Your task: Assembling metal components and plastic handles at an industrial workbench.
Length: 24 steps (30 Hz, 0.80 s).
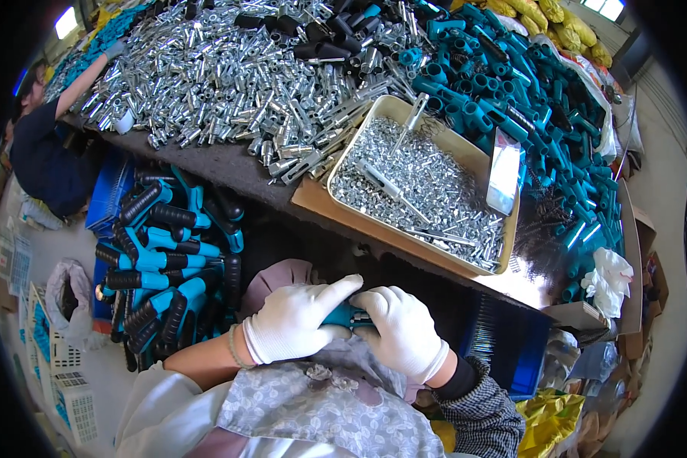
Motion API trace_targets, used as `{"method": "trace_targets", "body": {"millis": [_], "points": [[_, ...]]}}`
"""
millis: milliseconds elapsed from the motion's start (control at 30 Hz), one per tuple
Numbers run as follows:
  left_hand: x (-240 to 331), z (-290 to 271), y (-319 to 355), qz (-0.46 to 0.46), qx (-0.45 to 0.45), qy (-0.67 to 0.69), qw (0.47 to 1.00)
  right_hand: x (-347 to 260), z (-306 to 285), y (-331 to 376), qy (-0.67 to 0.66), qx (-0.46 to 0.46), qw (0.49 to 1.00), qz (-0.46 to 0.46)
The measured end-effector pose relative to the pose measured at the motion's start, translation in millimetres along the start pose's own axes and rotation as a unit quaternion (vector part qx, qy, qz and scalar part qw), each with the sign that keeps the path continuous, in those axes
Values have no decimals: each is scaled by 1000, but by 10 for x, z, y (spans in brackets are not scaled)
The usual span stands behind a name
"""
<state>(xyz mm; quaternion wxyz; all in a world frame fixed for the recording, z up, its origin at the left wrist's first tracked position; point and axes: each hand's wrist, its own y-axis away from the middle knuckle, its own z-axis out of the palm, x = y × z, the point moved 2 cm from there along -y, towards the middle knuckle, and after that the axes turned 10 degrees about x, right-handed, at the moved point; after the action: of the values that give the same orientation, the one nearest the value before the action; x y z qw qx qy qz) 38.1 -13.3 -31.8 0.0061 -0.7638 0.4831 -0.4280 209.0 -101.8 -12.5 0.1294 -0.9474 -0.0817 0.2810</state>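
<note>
Both of my hands wear white knitted gloves and meet low in front of my apron. My left hand is closed around a teal plastic part, with the thumb stretched out along its top. My right hand grips the right end of the same part, fingers curled over it. A bit of silver metal shows between the hands, but the gloves cover most of the piece. Just beyond them is a cream tray of small metal pieces, with long silver rods lying on top.
A heap of silver metal sleeves covers the table, with teal plastic housings at right. Teal-and-black handles fill a blue crate at left. Another blue bin stands at right. A person reaches over the table's far left.
</note>
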Motion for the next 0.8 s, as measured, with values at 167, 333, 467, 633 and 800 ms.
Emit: {"method": "trace_targets", "body": {"millis": [167, 333, 467, 633, 800], "points": [[60, -37, -27, -96, -11, 57, 994, 18, -63, -61, 84, 84, 977, -176], [67, -34, -30, -105, 23, 37, 994, 454, -436, -385, -59, 162, 985, -25], [90, -18, -29, -13, 47, -2, 999, 985, -626, -736, 151, 202, 961, 114], [54, -25, 18, 36, 55, -23, 998, 1111, -572, -787, 141, 181, 965, 128], [16, -61, 41, -38, 64, 54, 996, 1162, -613, -779, 88, 248, 954, 141]]}}
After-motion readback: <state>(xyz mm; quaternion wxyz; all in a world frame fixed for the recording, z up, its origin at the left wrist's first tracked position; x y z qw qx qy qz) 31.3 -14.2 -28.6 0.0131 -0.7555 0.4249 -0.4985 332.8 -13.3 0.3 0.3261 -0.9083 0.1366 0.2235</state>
